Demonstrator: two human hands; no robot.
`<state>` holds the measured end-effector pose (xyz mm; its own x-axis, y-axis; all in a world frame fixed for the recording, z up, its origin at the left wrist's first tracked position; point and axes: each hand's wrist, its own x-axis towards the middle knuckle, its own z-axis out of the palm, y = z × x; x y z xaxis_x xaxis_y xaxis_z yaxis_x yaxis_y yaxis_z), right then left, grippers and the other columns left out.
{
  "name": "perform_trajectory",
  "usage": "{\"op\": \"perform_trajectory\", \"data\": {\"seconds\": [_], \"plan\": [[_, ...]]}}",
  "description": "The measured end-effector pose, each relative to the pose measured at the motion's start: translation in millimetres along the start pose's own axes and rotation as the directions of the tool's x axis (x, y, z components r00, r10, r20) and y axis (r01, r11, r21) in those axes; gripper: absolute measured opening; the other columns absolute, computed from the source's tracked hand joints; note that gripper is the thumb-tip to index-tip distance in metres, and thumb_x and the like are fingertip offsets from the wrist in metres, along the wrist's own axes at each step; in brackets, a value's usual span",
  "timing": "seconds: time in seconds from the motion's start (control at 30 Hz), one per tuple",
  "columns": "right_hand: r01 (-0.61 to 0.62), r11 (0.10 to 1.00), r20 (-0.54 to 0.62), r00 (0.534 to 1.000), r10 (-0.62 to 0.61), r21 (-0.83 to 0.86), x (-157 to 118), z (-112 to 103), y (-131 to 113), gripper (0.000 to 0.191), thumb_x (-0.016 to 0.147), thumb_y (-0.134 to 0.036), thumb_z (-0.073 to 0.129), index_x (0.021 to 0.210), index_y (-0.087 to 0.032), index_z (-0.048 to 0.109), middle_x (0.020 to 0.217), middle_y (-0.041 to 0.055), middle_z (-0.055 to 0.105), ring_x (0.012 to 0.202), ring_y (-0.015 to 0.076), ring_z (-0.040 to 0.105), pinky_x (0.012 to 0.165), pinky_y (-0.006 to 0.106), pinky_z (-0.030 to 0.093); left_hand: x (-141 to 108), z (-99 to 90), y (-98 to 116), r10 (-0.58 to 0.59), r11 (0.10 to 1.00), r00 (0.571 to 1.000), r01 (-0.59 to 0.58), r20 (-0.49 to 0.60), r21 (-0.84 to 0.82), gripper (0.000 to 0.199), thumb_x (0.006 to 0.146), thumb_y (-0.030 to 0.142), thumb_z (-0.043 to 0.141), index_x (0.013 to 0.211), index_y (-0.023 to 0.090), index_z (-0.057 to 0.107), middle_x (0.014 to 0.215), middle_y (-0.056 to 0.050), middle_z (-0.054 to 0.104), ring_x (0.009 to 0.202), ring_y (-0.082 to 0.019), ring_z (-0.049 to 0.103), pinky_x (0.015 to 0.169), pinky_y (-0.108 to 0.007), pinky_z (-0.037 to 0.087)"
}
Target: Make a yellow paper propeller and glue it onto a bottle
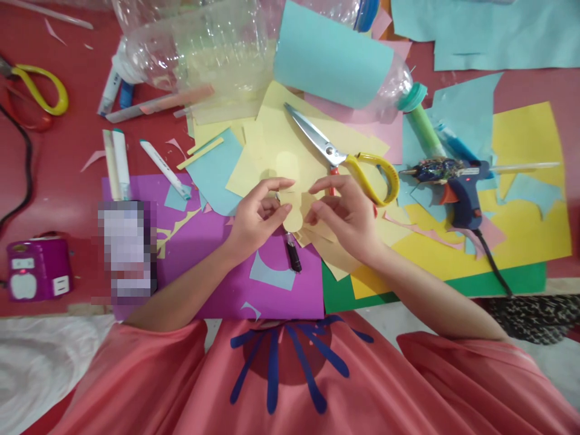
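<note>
Seemingly positioning, my left hand (pixel 256 214) pinches a pale-yellow cutout (pixel 294 220), my right hand's (pixel 348 217) hold unclear; next calls for light touch.

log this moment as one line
left hand: holding pale yellow cutout; right hand: close beside it, grip unclear; nearest scissors: on yellow paper; glue gun: at right

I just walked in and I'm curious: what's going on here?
A person's left hand holds a small yellow cutout over a table strewn with paper. The right hand is close beside it; whether it touches is unclear. The scissors lie just beyond the hands, unheld, and a glue gun lies to the right.
</note>
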<state>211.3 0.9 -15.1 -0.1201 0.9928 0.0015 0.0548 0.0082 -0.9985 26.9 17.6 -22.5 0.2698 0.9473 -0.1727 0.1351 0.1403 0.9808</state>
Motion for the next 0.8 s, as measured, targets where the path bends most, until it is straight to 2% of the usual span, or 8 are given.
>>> {"op": "perform_trajectory", "data": {"seconds": [0.17, 0.23, 0.3, 0.4, 0.5, 0.57, 0.73, 0.8], "plan": [[-0.023, 0.922, -0.087, 0.996, -0.012, -0.387, -15.0, -46.3, -29.1, 0.007, 0.088, -0.027, 0.065, 0.094, -0.025, 0.062, 0.086, -0.0003, 0.067, 0.067, 0.0124, 0.067, 0.055, 0.026, 0.054, 1.4, 0.6, -0.7, 0.029, 0.999, 1.0, -0.029, -0.008, -0.014, 0.037, 0.079, 0.031, 0.067, 0.114, 0.02, 0.063, 0.106, -0.004, 0.07, 0.053, -0.003, 0.046, 0.046, -0.017, 0.036], [-0.094, 0.785, -0.228, 0.972, -0.062, -0.612, -24.5, -79.6, -34.3, 0.012, 0.087, -0.034, 0.066, 0.093, -0.023, 0.067, 0.092, 0.005, 0.071, 0.078, 0.0187, 0.07, 0.061, 0.033, 0.057, 1.1, 0.6, -0.1, 0.041, 0.999, 0.999, -0.041, -0.003, -0.019, 0.037, 0.079, 0.03, 0.067, 0.114, 0.02, 0.063, 0.107, -0.004, 0.07, 0.053, -0.002, 0.046, 0.046, -0.017, 0.036], [-0.29, 0.58, -0.416, 0.905, -0.094, -0.762, -33.6, -114.7, -32.4, 0.023, 0.084, -0.038, 0.068, 0.1, -0.022, 0.069, 0.101, 0.0118, 0.072, 0.092, 0.0267, 0.071, 0.074, 0.045, 0.059, 0.5, 0.7, 0.5, 0.044, 0.999, 0.999, -0.043, 0.008, -0.021, 0.037, 0.08, 0.028, 0.066, 0.115, 0.02, 0.063, 0.097, -0.002, 0.07, 0.053, -0.003, 0.045, 0.046, -0.017, 0.036], [-0.587, 0.302, -0.634, 0.769, -0.08, -0.751, -41.5, -154.4, -22.5, 0.039, 0.074, -0.039, 0.077, 0.106, -0.02, 0.068, 0.115, 0.0205, 0.07, 0.101, 0.0339, 0.07, 0.09, 0.059, 0.052, -0.2, 1.1, 0.9, 0.041, 0.999, 0.999, -0.04, 0.027, -0.031, 0.037, 0.081, 0.025, 0.065, 0.117, 0.02, 0.061, 0.084, 0.001, 0.068, 0.051, -0.003, 0.045, 0.046, -0.018, 0.036], [-0.699, 0.33, -0.691, 0.704, 0.162, -0.634, -38.9, -166.9, -16.3, 0.035, 0.066, -0.032, 0.081, 0.096, -0.023, 0.066, 0.107, 0.0158, 0.07, 0.08, 0.0257, 0.068, 0.076, 0.049, 0.055, 0.1, 1.9, 1.1, 0.036, 0.999, 0.999, -0.035, 0.033, -0.03, 0.037, 0.08, 0.023, 0.064, 0.117, 0.02, 0.061, 0.103, -0.004, 0.071, 0.054, -0.003, 0.048, 0.046, -0.018, 0.035], [-0.728, 0.356, -0.698, 0.676, 0.235, -0.585, -33.6, -165.3, -16.8, 0.029, 0.064, -0.026, 0.079, 0.088, -0.024, 0.064, 0.102, 0.0121, 0.069, 0.072, 0.0209, 0.064, 0.07, 0.043, 0.053, 0.3, 2.3, 1.3, 0.028, 0.999, 0.999, -0.027, 0.038, -0.026, 0.037, 0.08, 0.024, 0.063, 0.117, 0.021, 0.061, 0.116, -0.006, 0.07, 0.057, -0.003, 0.05, 0.046, -0.018, 0.035], [-0.687, 0.4, -0.605, 0.726, 0.328, -0.607, -25.9, -166.2, -20.6, 0.025, 0.056, -0.023, 0.078, 0.074, -0.026, 0.06, 0.079, 0.0045, 0.068, 0.064, 0.0201, 0.06, 0.068, 0.043, 0.05, 0.0, 2.4, 1.5, 0.023, 0.999, 0.999, -0.022, 0.029, -0.032, 0.039, 0.08, 0.024, 0.064, 0.119, 0.022, 0.061, 0.124, -0.007, 0.068, 0.059, -0.003, 0.053, 0.045, -0.019, 0.035], [-0.702, 0.459, -0.614, 0.706, 0.352, -0.544, -26.6, -169.8, -21.1, 0.021, 0.054, -0.021, 0.075, 0.071, -0.026, 0.062, 0.074, 0.0032, 0.068, 0.062, 0.0194, 0.059, 0.066, 0.042, 0.05, 0.0, 2.4, 1.5, 0.013, 1.0, 1.0, -0.012, 0.026, -0.027, 0.04, 0.079, 0.024, 0.065, 0.119, 0.022, 0.061, 0.114, -0.006, 0.07, 0.059, -0.004, 0.053, 0.045, -0.019, 0.034]]}}
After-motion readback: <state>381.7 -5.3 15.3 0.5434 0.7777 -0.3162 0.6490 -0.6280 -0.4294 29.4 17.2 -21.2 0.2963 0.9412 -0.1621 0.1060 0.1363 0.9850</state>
